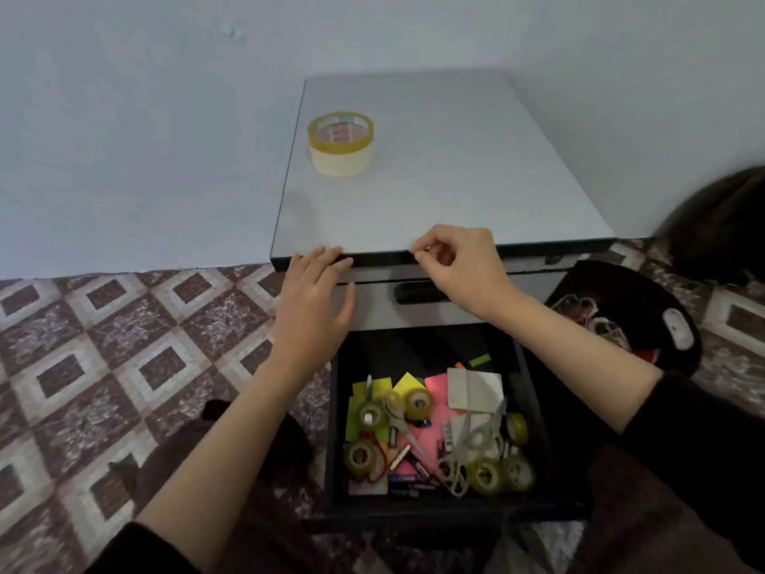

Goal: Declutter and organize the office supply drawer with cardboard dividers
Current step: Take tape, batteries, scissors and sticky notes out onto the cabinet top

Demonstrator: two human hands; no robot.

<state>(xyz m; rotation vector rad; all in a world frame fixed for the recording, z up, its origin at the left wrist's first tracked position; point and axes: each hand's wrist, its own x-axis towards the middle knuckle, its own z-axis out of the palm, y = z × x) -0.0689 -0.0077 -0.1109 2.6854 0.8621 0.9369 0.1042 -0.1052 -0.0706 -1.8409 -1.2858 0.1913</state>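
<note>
My left grip (pixel 314 308) lies flat, fingers spread, on the cabinet's (pixel 455 180) front edge, likely steadying it; my right grip (pixel 459 267) pinches there, on what I cannot tell. Below, the open drawer (pixel 336 428) holds jumbled tape rolls (pixel 419 403) and scissors (pixel 455 461), undivided

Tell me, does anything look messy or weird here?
Yes. The open drawer is a jumble: tape rolls, scissors, batteries and coloured notes lie heaped together, nothing sorted.

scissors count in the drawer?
2: left scissors left of centre, right scissors toward the front right of the drawer. Clutter may hide more.
</note>
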